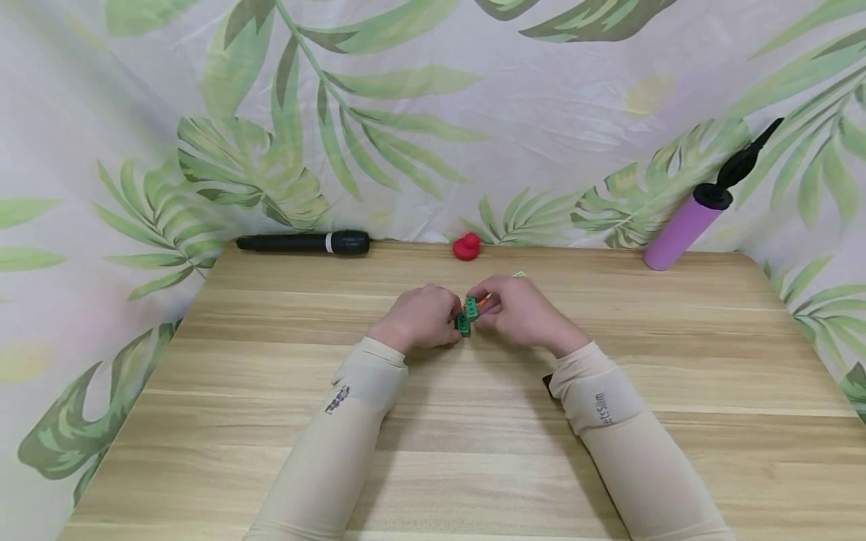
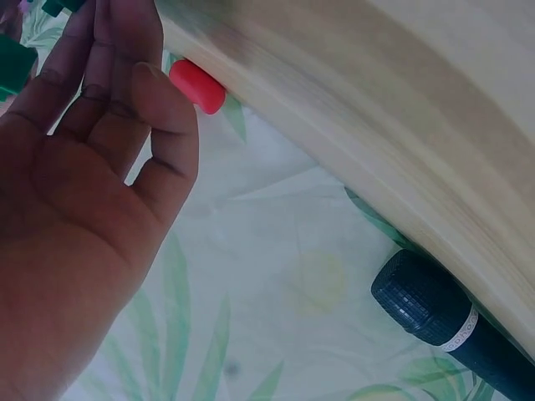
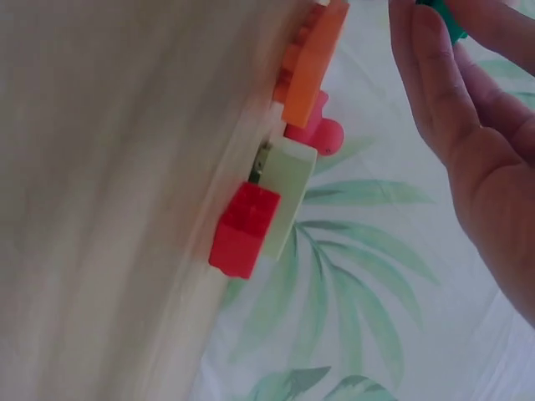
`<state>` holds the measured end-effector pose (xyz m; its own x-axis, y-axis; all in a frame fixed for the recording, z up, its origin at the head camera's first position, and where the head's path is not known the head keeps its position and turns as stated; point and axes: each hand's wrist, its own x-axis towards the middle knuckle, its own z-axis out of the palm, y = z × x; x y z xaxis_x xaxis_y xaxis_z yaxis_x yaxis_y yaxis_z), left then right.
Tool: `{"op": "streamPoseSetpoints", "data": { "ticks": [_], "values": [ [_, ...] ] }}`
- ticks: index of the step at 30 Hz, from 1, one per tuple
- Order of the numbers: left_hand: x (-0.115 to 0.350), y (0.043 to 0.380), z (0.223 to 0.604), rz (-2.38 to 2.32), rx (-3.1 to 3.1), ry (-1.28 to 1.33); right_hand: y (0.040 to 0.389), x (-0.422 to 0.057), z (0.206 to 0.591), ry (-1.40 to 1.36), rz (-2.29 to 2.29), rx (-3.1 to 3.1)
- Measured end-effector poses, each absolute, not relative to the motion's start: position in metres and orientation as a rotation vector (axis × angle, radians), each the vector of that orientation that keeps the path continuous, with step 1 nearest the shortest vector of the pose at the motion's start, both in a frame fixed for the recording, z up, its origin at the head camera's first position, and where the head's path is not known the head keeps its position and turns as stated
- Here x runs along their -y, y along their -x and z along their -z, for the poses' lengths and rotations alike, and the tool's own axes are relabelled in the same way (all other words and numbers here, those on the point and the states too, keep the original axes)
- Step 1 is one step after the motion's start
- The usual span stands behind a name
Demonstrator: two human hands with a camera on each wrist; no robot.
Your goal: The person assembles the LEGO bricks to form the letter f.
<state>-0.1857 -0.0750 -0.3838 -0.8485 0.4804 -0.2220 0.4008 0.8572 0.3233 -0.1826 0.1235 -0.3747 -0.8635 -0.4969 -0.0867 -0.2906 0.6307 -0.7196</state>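
Note:
Over the middle of the table my two hands meet fingertip to fingertip. My left hand (image 1: 422, 315) pinches a green toy brick (image 1: 463, 324) with studs on its face. A second green toy brick (image 1: 471, 306), just above it in the head view, is pinched by my right hand (image 1: 517, 312); the two bricks overlap there. In the left wrist view the left fingers (image 2: 109, 100) are bent near the green pieces at the top left corner. The right wrist view catches only a bit of green brick (image 3: 447, 17) between the right fingertips. Behind the right fingers lies an orange toy brick (image 3: 309, 63).
A red brick (image 3: 242, 234) and a pale green brick (image 3: 288, 184) sit beyond my right hand. Along the table's back edge are a black microphone (image 1: 304, 243), a red rubber duck (image 1: 467, 246) and a purple hand pump (image 1: 683, 229) with a black nozzle. Leaf-print cloth hangs behind.

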Motion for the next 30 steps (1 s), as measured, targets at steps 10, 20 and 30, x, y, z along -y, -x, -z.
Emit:
{"op": "streamPoseSetpoints", "data": {
  "ticks": [10,20,30],
  "values": [
    [0.075,0.187,0.385,-0.399,-2.738,-0.674,0.182,-0.118,0.382,0.663,0.962,-2.622],
    [0.074,0.187,0.386,-0.399,-2.735,-0.658,0.181,-0.112,0.383,0.65,0.848,-2.655],
    [0.073,0.186,0.385,-0.393,-2.748,-0.642,0.179,-0.109,0.383,0.685,0.791,-2.704]
  ]
}}
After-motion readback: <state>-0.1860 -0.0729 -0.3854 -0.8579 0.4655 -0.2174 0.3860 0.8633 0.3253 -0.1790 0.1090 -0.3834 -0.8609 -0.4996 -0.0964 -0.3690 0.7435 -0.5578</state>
